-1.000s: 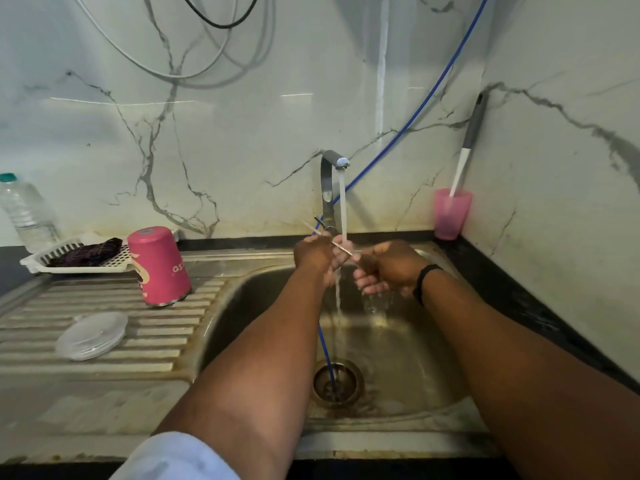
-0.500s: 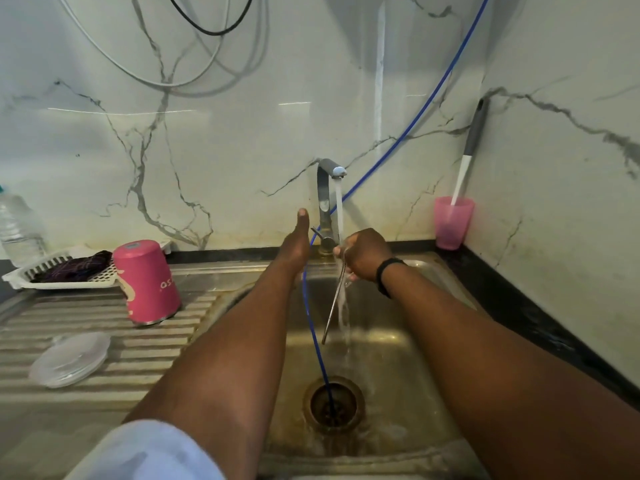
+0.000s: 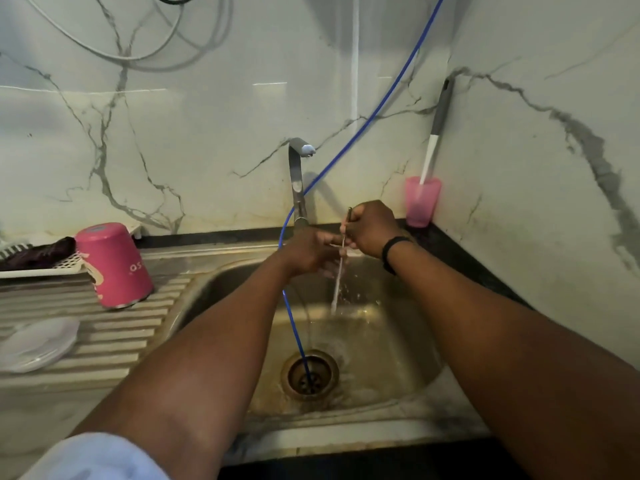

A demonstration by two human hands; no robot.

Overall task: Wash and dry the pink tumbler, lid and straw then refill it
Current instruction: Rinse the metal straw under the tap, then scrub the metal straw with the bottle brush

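Since half a second ago, the tap's stream is no longer running and your left hand [image 3: 311,252] is dropping from the tap [image 3: 298,188] to join your right hand [image 3: 370,228], which is pinching the straw [image 3: 341,261] upright over the sink [image 3: 398,341]; whether your left fingers are gripping it, I cannot tell. Wet fingers could be letting the straw slip toward the open drain [image 3: 309,375], while farther left the lid [image 3: 36,342] and upturned pink tumbler [image 3: 112,266] are waiting on the draining board [image 3: 114,337].

a: what is the person wearing?
b: a pale, whitish-blue short sleeve [image 3: 100,457] shows at the left upper arm, near the bottom edge.
a: anything on the wrists?
b: a narrow black band [image 3: 393,244] circles the right wrist. both forearms are bare below the sleeve, and no rings are plain to see.
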